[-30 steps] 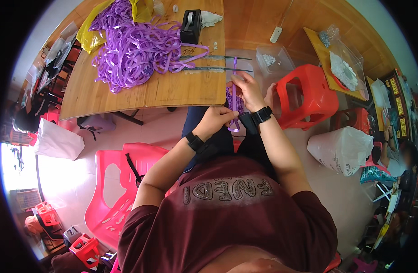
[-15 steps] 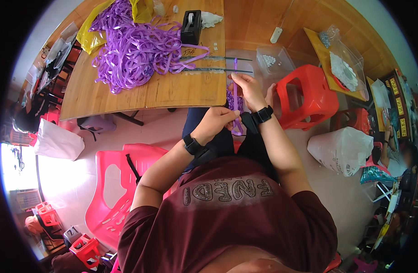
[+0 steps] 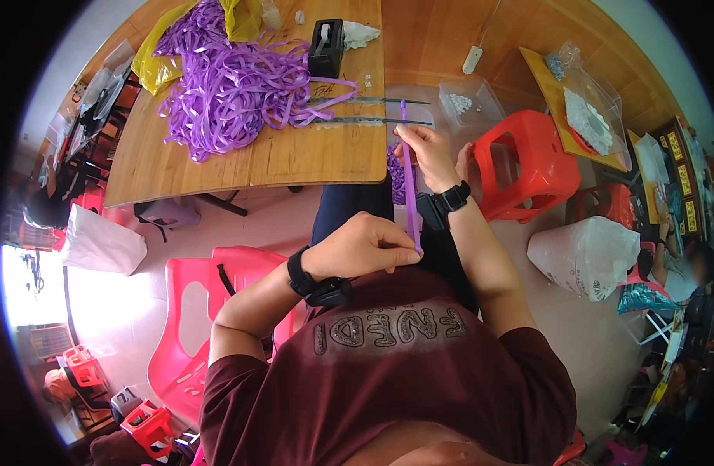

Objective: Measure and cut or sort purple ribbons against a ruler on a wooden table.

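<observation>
A purple ribbon point(image 3: 410, 194) runs taut from two thin dark rods point(image 3: 407, 120) that stick out past the table's right edge. Low over my lap, my left hand point(image 3: 365, 247) pinches its near end between thumb and fingertips. Farther up, close to the rods, my right hand point(image 3: 425, 155) is closed on the same ribbon with thumb and forefinger. On the table lies a big tangled heap of purple ribbon point(image 3: 229, 93), partly in a yellow plastic bag point(image 3: 151, 66). Below the rods, more purple ribbon point(image 3: 396, 175) shows, partly hidden by my right hand.
A black tape dispenser point(image 3: 326, 46) stands on the wooden table point(image 3: 318, 159). To the right are a red stool point(image 3: 528, 167), a clear bin point(image 3: 470, 105) with small white pieces, and a white sack point(image 3: 584, 256). A pink chair point(image 3: 178, 311) stands at my left.
My left hand has drawn back toward my body, pulling the ribbon into a longer straight stretch. My right hand stays near the rods, almost unmoved.
</observation>
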